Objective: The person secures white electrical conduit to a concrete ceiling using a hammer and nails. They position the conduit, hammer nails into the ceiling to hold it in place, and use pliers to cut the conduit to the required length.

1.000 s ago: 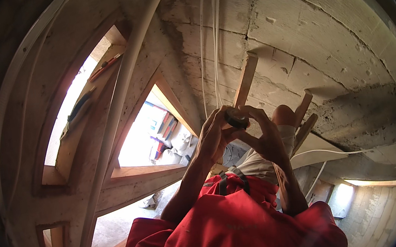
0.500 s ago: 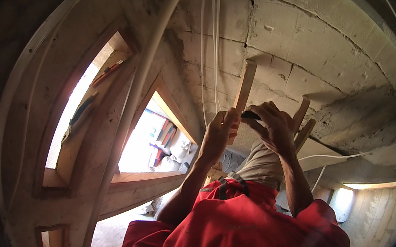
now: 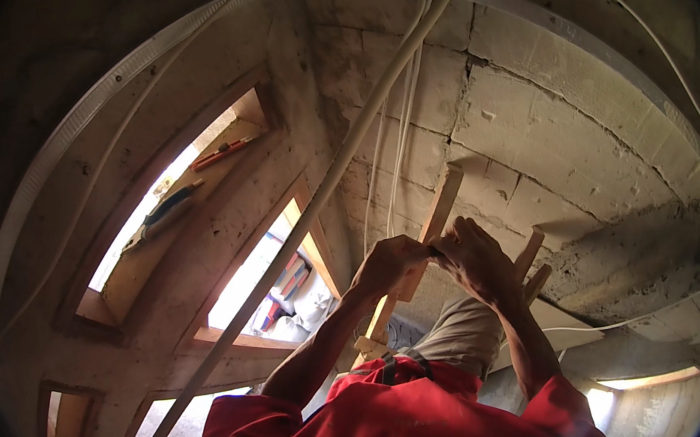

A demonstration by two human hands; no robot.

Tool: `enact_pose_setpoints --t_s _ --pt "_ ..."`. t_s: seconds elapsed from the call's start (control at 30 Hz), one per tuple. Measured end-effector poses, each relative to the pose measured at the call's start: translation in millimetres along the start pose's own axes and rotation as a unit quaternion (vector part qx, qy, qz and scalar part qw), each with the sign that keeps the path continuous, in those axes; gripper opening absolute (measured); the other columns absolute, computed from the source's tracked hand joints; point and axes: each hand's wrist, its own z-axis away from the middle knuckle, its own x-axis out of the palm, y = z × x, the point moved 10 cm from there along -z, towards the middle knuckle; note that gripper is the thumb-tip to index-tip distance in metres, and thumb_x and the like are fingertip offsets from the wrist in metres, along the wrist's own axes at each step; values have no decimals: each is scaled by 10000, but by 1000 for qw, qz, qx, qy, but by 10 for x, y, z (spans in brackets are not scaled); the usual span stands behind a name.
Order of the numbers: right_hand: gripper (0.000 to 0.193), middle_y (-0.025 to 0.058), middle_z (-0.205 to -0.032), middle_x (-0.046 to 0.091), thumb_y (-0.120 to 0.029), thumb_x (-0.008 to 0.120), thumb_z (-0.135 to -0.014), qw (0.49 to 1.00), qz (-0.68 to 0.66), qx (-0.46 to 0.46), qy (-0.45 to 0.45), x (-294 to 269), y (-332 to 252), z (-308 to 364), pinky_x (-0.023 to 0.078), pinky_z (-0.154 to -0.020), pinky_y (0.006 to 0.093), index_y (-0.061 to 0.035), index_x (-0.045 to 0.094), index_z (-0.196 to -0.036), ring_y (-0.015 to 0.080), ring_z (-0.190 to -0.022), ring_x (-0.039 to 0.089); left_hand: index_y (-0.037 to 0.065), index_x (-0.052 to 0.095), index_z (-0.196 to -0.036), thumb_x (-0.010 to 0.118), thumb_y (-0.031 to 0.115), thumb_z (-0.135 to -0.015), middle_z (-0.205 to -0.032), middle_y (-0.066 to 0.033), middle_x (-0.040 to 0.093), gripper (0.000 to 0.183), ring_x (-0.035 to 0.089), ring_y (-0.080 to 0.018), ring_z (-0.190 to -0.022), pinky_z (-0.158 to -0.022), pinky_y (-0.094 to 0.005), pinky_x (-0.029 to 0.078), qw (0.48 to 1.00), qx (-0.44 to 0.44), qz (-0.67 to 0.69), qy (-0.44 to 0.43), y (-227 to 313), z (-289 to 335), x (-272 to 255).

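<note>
My left hand [image 3: 393,263] and my right hand [image 3: 474,265] meet in front of a pale wooden post [image 3: 441,201], with fingers pinched closed and fingertips touching. Between them is a small dark thing, nearly all covered by the fingers, so its kind does not show. The post rises behind the hands with its upper end near the block wall [image 3: 546,123]. To the right of my right hand two shorter wooden ends [image 3: 529,254] stick up.
A long grey pipe [image 3: 341,157] crosses diagonally left of my hands. Thin white cables [image 3: 406,130] hang along the wall. On the upper window ledge lie a blue-handled tool [image 3: 169,203] and a red tool [image 3: 222,154]. White sacks [image 3: 312,302] show through the lower opening.
My hands have come together at the fingertips. The black curved thing that showed at my right fingers is now mostly hidden. The whole view has shifted, showing more of the upper wall.
</note>
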Motion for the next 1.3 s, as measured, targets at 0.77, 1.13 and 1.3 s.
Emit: enact_pose_setpoints --t_s 0.77,1.13,1.3 --pt "588 95 -1138 675 -226 780 -928 959 33 101 264 130 374 302 449 -953 452 -46 545 -1436 291 -1033 591 68 694 -1020 622 208 -1011 -1120 -50 694 158 657 -144 -1146 -980 -354 555 952 -62 299 -18 302 -235 214" --pt "493 191 -1273 685 -151 628 -1032 951 -203 118 202 49 656 -9 590 -764 377 -101 501 -1506 294 -1065 730 137 724 -949 731 322 -914 -990 32 645 188 563 -124 -999 -933 -335 376 954 -80 280 68 369 -556 1" --pt "399 198 -1234 687 -168 602 -1043 967 -170 108 154 -98 659 -76 592 -751 369 -82 560 -1430 285 -1042 731 173 705 -945 733 330 -904 -1036 37 610 165 548 -132 -1019 -940 -328 359 914 -142 378 48 429 -544 142"
